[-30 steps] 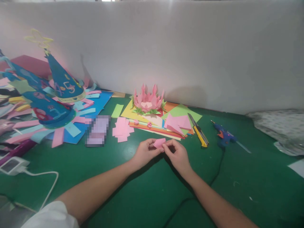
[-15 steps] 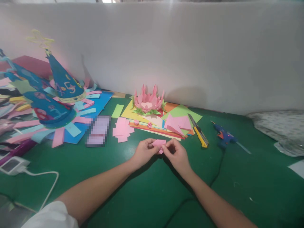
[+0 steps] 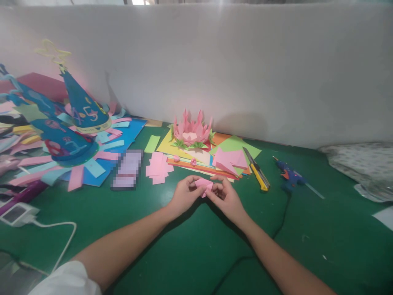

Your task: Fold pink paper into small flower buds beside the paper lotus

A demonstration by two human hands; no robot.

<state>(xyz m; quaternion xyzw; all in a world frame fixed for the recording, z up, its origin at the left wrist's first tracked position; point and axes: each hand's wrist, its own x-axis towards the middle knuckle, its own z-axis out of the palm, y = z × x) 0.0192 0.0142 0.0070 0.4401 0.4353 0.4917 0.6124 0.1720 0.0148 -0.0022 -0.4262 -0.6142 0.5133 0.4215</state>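
Note:
A small folded piece of pink paper [image 3: 205, 184] is held between both hands above the green table. My left hand [image 3: 186, 196] pinches its left side, thumb on top. On its lower right edge, my right hand [image 3: 226, 197] presses with the thumb, and its other fingers curl behind. Just beyond the hands lies a stack of coloured paper [image 3: 208, 169] with two small pink paper rosettes [image 3: 193, 162] on it. Behind them stands a pink paper lotus [image 3: 193, 130] with green leaves. Cut pink paper pieces [image 3: 159, 168] lie left of the hands.
A yellow box cutter [image 3: 258, 172] and a blue glue gun [image 3: 290, 174] with a trailing cord lie on the right. Blue cone hats [image 3: 81, 100] with paper strips fill the left side, near a blurred-out phone [image 3: 127, 169] and a white cable [image 3: 70, 224]. A wall [image 3: 245, 73] stands behind.
The pink paper has shifted slightly left and been turned in the fingers. My right hand's thumb has slid to its lower edge, and the right index finger has lifted.

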